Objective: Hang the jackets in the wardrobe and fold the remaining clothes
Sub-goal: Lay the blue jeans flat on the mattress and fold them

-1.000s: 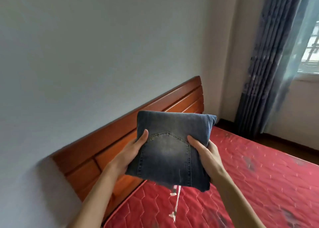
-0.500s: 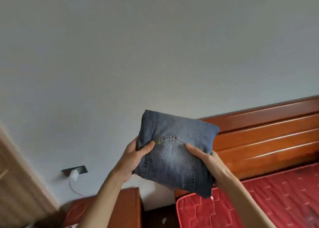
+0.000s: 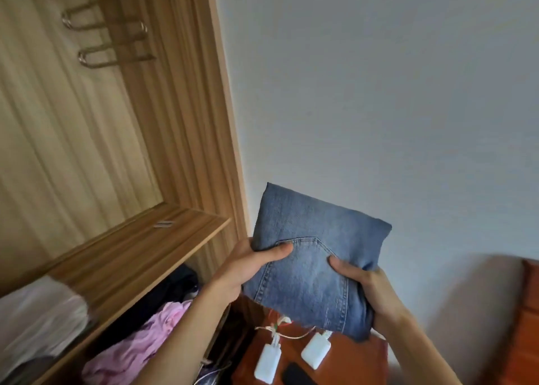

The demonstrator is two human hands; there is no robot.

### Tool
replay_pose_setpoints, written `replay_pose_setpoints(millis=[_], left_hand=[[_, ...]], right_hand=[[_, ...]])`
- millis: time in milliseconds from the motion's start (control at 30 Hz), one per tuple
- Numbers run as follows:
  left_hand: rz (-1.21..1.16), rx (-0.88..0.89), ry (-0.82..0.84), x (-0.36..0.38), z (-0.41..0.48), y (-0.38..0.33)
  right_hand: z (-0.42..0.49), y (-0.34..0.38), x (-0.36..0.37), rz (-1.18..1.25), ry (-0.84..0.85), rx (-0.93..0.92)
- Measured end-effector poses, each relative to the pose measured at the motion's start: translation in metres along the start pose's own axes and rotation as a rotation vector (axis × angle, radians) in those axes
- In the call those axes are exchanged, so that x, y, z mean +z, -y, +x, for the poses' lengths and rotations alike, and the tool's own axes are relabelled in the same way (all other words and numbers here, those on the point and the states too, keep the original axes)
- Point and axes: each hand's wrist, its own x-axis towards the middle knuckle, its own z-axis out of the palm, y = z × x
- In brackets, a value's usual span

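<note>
Both hands, left and right, pinch the folded jeans; keep thumbs pressed, slide level onto shelf.

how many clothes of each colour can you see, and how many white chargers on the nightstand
blue folded jeans: 1
pink garment: 1
white folded garment: 1
dark garment: 1
white chargers: 2
total: 6
</note>
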Motion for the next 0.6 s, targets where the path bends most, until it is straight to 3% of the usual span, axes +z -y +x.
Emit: replay_pose_setpoints(millis=[200, 600], left_hand=[[-0.164, 0.0, -0.29, -0.106, 0.013, 0.022], [-0.152, 0.04, -0.806, -0.227, 0.033, 0.035]], right_hand=[[0.078, -0.017, 0.102, -0.044, 0.112, -0.037], [0.217, -0.069, 0.247, -0.074, 0.438, 0.076]])
